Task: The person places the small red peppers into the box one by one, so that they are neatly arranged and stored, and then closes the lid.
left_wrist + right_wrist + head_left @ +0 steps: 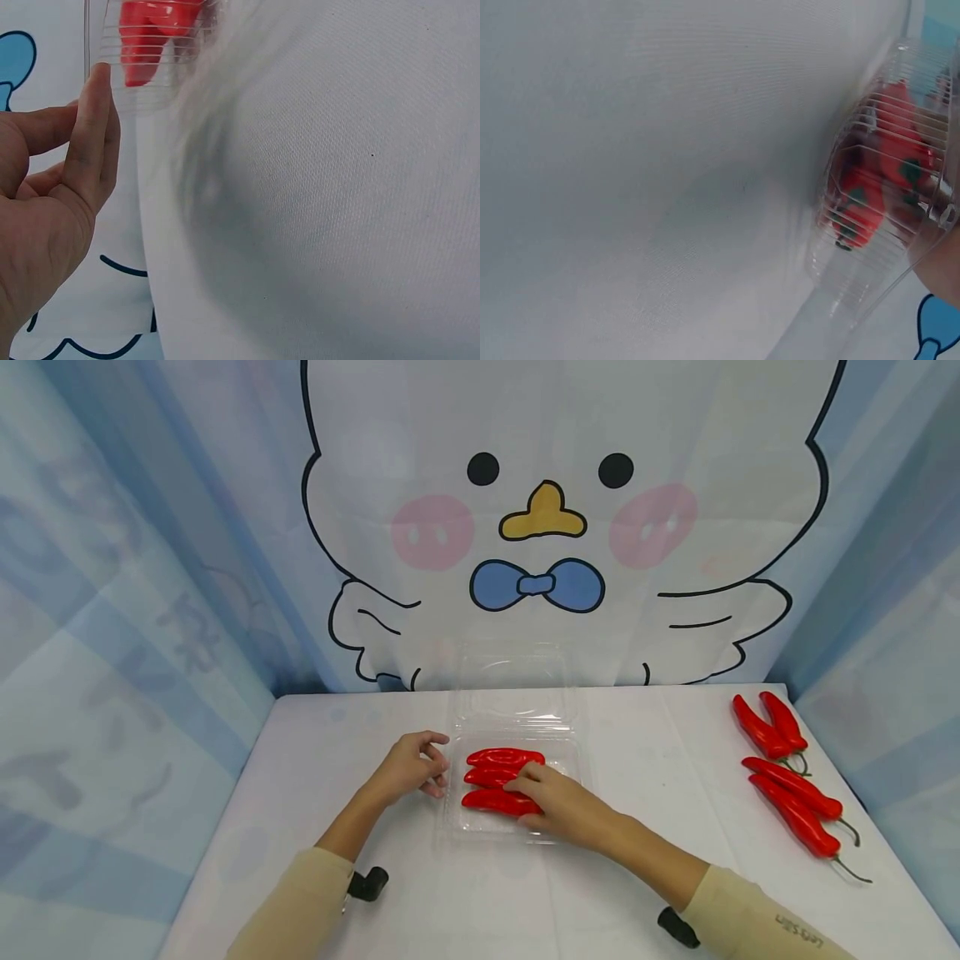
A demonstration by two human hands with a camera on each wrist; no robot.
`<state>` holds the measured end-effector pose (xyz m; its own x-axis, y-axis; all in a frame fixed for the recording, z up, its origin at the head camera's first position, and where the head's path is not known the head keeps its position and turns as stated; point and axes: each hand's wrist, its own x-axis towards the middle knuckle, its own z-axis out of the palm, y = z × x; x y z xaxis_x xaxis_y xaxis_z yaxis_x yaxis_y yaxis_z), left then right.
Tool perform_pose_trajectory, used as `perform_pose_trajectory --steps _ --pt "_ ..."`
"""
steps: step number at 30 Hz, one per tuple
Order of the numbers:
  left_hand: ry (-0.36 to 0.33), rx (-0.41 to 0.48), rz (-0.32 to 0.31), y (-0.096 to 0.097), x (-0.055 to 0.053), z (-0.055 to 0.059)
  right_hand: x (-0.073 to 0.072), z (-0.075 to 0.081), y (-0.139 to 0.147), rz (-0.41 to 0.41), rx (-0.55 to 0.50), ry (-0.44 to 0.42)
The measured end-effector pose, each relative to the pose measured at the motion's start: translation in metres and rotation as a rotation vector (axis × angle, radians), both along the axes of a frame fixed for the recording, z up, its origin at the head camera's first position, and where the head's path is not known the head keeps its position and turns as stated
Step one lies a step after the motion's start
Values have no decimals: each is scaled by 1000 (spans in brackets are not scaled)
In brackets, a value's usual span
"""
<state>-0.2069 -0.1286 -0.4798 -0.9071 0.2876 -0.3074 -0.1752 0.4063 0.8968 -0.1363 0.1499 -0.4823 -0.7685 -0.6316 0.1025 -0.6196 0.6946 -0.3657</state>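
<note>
In the head view, a clear plastic clamshell container point(487, 829) sits on the white-covered worktop point(637, 752), its lid point(517, 672) swung back toward the curtain point(360, 485). Three red chili peppers point(506, 757) lie crosswise inside, one behind another. The right hand point(558, 802) reaches in from the right, fingers and thumb curled about the right end of the nearest pepper point(491, 802). The left hand point(416, 768) is just beside the container's left wall, relaxed, its fingers loosely bent and holding nothing. Four more red peppers point(798, 802) lie near the worktop's right edge, stems toward the near side. Both arms wear beige sleeves point(300, 906). The curtain bears a cartoon figure with a yellow beak and a blue bow tie.

In the left wrist view, the left hand's extended fingers stand near the ribbed container wall, with red peppers showing through it.

In the right wrist view, the ribbed clear plastic partly veils the right hand and blurs its grip; red peppers with green stem ends show behind it.
</note>
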Motion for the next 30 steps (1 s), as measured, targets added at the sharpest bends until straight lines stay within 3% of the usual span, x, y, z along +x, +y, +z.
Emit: perform_pose_trajectory --steps 15,30 --pt "-3 -7 9 0 0 -1 1 -3 -7 -105 36 27" --pt "0 -5 15 1 -1 -1 -2 -5 -10 -136 43 12"
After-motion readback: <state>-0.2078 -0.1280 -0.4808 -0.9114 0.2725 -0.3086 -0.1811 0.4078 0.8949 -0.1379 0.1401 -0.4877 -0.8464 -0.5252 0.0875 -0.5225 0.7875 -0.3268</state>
